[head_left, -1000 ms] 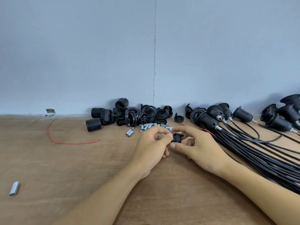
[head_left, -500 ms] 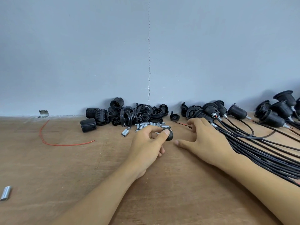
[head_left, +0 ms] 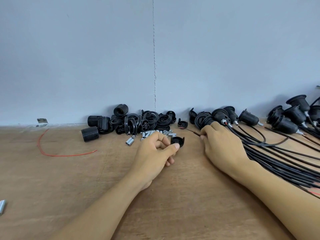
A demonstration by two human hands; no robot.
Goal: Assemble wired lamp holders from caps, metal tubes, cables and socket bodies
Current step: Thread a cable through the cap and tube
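Lying at near left edge: stray metal tube on wooden table. Pinching black cap with left hand, mid-table. Gripping thin cable with right hand, beside cable bundle. Lying beyond: metal tubes, socket parts piled against wall.
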